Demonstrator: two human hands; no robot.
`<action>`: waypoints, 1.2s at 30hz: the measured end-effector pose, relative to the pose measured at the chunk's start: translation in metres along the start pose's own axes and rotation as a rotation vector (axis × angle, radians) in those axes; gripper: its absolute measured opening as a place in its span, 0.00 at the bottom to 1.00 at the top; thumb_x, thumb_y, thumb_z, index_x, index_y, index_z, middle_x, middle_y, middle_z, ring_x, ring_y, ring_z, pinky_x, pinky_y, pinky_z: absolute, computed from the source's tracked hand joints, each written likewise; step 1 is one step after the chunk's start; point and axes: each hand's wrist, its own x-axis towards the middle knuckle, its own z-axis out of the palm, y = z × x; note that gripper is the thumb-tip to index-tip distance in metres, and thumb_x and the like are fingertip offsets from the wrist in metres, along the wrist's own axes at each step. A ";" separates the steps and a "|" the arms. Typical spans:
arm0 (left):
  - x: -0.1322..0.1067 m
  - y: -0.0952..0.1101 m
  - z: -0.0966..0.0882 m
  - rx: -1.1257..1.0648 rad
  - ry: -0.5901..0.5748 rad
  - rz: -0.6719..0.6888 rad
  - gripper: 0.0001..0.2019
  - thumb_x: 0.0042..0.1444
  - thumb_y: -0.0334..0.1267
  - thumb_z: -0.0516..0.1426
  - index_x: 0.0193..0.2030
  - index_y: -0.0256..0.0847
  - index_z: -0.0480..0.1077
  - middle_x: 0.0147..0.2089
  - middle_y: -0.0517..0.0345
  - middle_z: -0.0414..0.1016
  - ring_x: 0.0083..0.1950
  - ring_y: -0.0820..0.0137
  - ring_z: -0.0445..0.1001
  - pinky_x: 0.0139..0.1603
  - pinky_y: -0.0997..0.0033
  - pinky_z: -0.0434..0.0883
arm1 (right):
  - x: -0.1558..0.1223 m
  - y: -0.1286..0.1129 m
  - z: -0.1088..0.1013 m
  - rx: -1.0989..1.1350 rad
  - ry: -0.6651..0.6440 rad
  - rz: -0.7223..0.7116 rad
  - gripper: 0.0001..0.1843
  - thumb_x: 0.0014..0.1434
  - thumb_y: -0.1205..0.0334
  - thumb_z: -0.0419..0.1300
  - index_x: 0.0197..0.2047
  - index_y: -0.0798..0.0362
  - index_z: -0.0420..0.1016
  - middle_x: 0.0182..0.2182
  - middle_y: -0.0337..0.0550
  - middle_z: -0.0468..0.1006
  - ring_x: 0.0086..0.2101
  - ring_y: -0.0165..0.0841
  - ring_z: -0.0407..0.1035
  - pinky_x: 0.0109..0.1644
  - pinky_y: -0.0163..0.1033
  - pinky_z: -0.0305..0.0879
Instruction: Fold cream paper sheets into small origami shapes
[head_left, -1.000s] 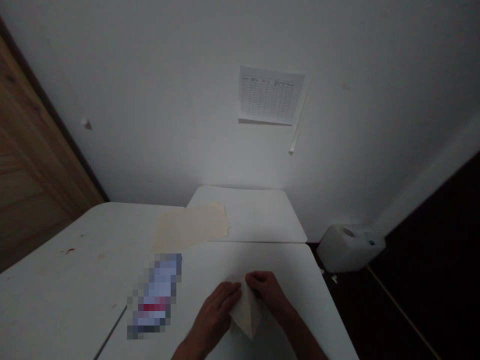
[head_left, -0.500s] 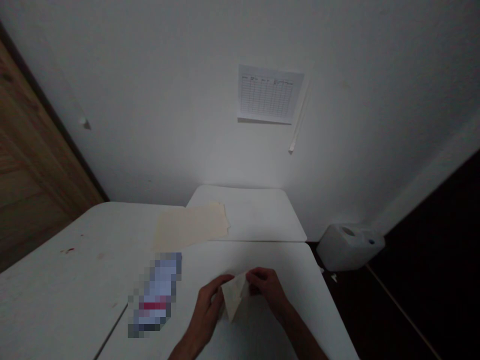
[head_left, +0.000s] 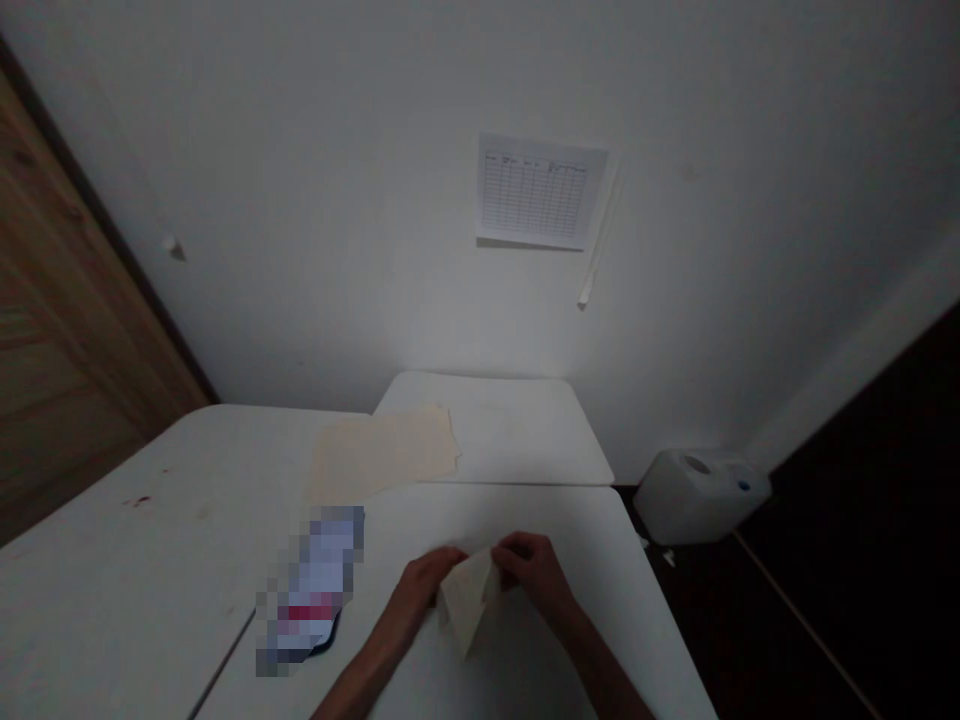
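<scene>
A small folded piece of cream paper (head_left: 469, 600) is held just above the white table (head_left: 150, 560), near its front right part. My left hand (head_left: 421, 588) pinches the paper's left edge with fingers closed. Closed on the top right corner of the paper is my right hand (head_left: 534, 572). The paper stands tilted, with a point hanging down toward me.
A stack of cream sheets (head_left: 382, 450) lies farther back on the table. A blurred-out flat object (head_left: 311, 590) lies left of my hands. A second white table (head_left: 495, 425) stands against the wall. A white plastic container (head_left: 701, 490) sits on the dark floor at right.
The folded paper has been lifted from lying flat under both hands to standing tilted between them. My left hand slid left and back along its edge.
</scene>
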 end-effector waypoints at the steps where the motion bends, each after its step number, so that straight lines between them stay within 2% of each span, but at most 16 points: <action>1: 0.001 0.003 -0.001 0.046 -0.020 0.021 0.23 0.55 0.57 0.54 0.38 0.36 0.77 0.35 0.53 0.79 0.38 0.61 0.76 0.39 0.66 0.70 | 0.000 -0.001 0.000 -0.010 -0.005 -0.007 0.24 0.43 0.41 0.68 0.26 0.57 0.75 0.19 0.39 0.73 0.20 0.29 0.67 0.25 0.35 0.67; 6: 0.001 0.013 0.004 0.106 -0.129 0.054 0.16 0.54 0.48 0.59 0.38 0.36 0.76 0.35 0.54 0.80 0.35 0.64 0.76 0.35 0.70 0.68 | 0.000 -0.004 0.001 -0.055 -0.013 -0.040 0.19 0.46 0.47 0.67 0.26 0.57 0.76 0.20 0.38 0.73 0.21 0.29 0.66 0.26 0.35 0.65; 13: -0.002 0.012 0.017 0.059 -0.168 0.045 0.11 0.52 0.42 0.59 0.37 0.37 0.76 0.34 0.55 0.80 0.36 0.64 0.76 0.36 0.70 0.69 | 0.002 -0.004 0.004 -0.131 0.006 -0.079 0.14 0.49 0.52 0.64 0.26 0.56 0.77 0.20 0.37 0.74 0.24 0.29 0.65 0.29 0.33 0.60; 18: -0.002 0.010 0.019 0.091 -0.129 0.010 0.12 0.49 0.44 0.60 0.33 0.36 0.75 0.31 0.57 0.78 0.34 0.65 0.75 0.34 0.72 0.67 | 0.001 -0.005 0.006 -0.175 0.015 -0.085 0.14 0.49 0.53 0.63 0.26 0.57 0.79 0.21 0.40 0.76 0.24 0.31 0.67 0.31 0.34 0.61; 23: 0.003 0.004 0.020 0.164 -0.042 0.006 0.18 0.52 0.51 0.58 0.32 0.35 0.76 0.28 0.57 0.77 0.30 0.67 0.72 0.30 0.72 0.64 | 0.001 -0.008 0.008 -0.208 0.036 -0.114 0.13 0.50 0.54 0.63 0.27 0.57 0.80 0.24 0.43 0.79 0.28 0.34 0.71 0.33 0.35 0.64; 28: 0.005 -0.001 0.019 0.163 0.033 -0.005 0.19 0.50 0.53 0.59 0.32 0.36 0.77 0.30 0.54 0.79 0.32 0.65 0.74 0.31 0.71 0.66 | 0.003 -0.005 0.007 -0.241 0.036 -0.120 0.13 0.51 0.54 0.62 0.27 0.57 0.80 0.25 0.44 0.80 0.29 0.36 0.72 0.33 0.36 0.65; 36: 0.007 -0.012 0.013 0.183 0.100 -0.011 0.22 0.50 0.56 0.57 0.31 0.35 0.77 0.28 0.54 0.78 0.29 0.65 0.74 0.27 0.72 0.66 | 0.003 0.003 0.001 -0.293 -0.017 -0.098 0.17 0.54 0.52 0.60 0.32 0.58 0.81 0.29 0.46 0.82 0.31 0.37 0.74 0.35 0.36 0.67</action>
